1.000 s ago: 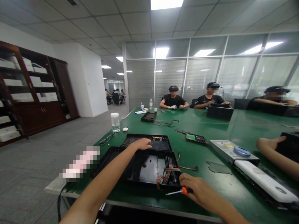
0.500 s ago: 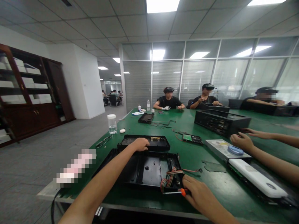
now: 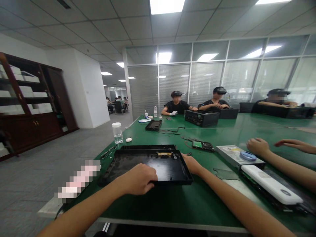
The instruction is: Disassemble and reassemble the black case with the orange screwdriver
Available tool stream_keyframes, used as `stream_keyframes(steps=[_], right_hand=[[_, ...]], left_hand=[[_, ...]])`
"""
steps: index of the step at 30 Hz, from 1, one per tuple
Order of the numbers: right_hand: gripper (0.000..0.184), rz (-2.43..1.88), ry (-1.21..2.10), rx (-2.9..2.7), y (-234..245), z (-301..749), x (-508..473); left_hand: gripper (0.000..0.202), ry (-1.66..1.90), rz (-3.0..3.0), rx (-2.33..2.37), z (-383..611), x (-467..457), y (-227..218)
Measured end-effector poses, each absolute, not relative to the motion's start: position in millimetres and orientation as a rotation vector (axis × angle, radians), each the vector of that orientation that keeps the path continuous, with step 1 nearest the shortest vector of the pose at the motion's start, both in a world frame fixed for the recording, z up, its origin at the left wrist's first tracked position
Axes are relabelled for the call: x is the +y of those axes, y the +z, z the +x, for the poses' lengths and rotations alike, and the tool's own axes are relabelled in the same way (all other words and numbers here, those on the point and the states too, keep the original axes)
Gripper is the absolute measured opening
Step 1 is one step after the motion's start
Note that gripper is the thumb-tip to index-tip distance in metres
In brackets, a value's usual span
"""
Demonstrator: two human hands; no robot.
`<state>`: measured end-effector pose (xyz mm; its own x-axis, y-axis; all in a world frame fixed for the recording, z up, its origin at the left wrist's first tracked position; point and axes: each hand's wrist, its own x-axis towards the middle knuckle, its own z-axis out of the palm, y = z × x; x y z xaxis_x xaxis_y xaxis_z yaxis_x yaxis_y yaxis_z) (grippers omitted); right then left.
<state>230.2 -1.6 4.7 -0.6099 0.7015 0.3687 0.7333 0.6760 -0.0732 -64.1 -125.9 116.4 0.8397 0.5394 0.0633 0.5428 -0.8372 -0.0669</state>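
A shallow black metal casing [image 3: 168,169] with a gold-coloured strip near its far edge lies tilted in front of me. My left hand [image 3: 141,178] is closed on its near edge, thumb below and fingers curled over. At the right side, my right hand [image 3: 194,163] grips the casing's edge, its fingertips largely hidden behind it. A small dark tip shows by those fingers, too little to name. Behind this casing, the far rim of another black casing [image 3: 148,147] shows; the rest is covered. The orange-handled screwdriver and the ribbon cable are out of sight.
A clear jar [image 3: 118,133], a white lid [image 3: 128,140] and glasses [image 3: 108,151] stand at left. A green circuit board part [image 3: 202,145], a metal box [image 3: 230,154] and a white device [image 3: 271,184] lie right, near another person's hands [image 3: 259,147]. Co-workers sit opposite with black cases [image 3: 201,118].
The gold-strip casing has come nearer, over where the ribbon-cable casing lay. Both my hands have moved to it. A neighbour's big black case has gone across the table to a co-worker.
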Motion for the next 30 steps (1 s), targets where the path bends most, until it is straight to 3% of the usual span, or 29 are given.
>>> stream_keyframes(steps=[4,9,13,15,19,21,24,30], right_hand=[[0.039,-1.088,-0.267,-2.521,-4,264,10],[0.020,-1.259,-0.161,-2.454,-3,313,20],[0.036,-1.377,0.027,-2.244,-6,310,22],[0.043,-1.381,0.112,-2.238,-11,295,19],[0.044,-1.297,0.217,-2.365,-16,264,10],[0.044,-1.283,0.208,-2.374,-15,257,7],[0.047,-1.293,0.185,-2.339,-12,257,4],[0.048,-1.313,0.225,-2.299,-12,263,5]], left_hand=[[0.012,0.014,-2.989,-0.913,-68,-139,94],[0.014,0.191,-2.988,-0.995,-66,-125,68],[0.037,0.426,-3.047,-1.136,-51,-95,69],[0.042,0.322,-3.118,-1.081,-35,-74,72],[0.034,-0.037,-2.978,-0.753,6,-34,60],[0.033,-0.072,-2.856,-0.649,23,-20,45],[0.015,-0.086,-2.767,-0.561,34,-8,24],[0.016,-0.374,-2.785,-0.457,24,-5,8]])
